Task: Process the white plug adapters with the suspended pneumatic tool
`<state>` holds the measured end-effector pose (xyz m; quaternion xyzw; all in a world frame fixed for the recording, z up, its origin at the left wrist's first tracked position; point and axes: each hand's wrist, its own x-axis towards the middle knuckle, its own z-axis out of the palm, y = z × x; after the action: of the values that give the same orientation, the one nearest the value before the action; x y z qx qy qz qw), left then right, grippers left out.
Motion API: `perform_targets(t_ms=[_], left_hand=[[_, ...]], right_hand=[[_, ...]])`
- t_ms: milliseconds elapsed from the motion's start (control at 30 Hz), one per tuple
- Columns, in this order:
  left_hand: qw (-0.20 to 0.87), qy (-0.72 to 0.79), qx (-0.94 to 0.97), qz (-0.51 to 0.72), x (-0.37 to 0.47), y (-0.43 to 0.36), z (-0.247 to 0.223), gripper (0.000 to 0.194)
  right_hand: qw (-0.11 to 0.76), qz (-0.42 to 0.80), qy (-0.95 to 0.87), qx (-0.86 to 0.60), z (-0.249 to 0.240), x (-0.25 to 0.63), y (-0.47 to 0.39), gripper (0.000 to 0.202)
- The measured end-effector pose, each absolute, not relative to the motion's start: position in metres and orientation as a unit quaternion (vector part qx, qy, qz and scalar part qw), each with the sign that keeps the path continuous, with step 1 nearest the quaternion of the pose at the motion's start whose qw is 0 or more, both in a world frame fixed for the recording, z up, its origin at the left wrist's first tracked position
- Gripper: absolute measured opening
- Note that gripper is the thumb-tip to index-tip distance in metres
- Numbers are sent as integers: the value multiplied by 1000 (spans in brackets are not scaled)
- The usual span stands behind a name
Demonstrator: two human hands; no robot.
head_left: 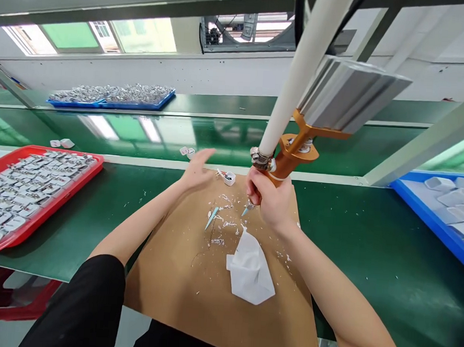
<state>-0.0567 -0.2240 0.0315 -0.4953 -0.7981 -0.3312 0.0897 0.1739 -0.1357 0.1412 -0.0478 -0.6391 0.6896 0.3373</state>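
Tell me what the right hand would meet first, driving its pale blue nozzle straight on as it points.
Most likely the brown cardboard sheet, down and to the left of the pale blue nozzle below the right hand, perhaps at the white scraps; the gap's depth is unclear.

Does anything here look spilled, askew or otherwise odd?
Yes: white smears and crumbs lie across the brown board, looking like stray material. Among them sits a loose pale-blue tip, apart from the tool in the right hand. A crumpled white cloth lies just nearer. No damage is evident.
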Motion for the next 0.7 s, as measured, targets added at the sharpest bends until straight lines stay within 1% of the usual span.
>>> perform_targets(t_ms=[67,100,167,233,300,467,567,700], left_hand=[[36,-756,-600,-259,-38,-216,34,59],[14,-747,-621,-237,-31,-212,36,52],[-10,-748,-624,-226,-20,-208,38,35],[-8,-760,-605,-237,-9,-210,39,25],[1,-774,-575,-266,5,-218,36,23],[-16,-773,-489,-404,53,-239,25,23],[50,-766,-509,-390,72,-241,21,23],[121,-745,-546,-364,78,-240,16,26]], right_hand=[[343,685,-641,-45,140,173,-135,27],[346,683,-641,-41,139,173,-134,28],[346,680,-645,-31,138,173,-133,30],[344,683,-644,-26,138,173,-133,30],[342,690,-637,-24,138,173,-134,28],[346,699,-626,-14,138,175,-136,25],[364,688,-627,-9,139,175,-138,22],[359,689,-630,2,143,176,-142,20]])
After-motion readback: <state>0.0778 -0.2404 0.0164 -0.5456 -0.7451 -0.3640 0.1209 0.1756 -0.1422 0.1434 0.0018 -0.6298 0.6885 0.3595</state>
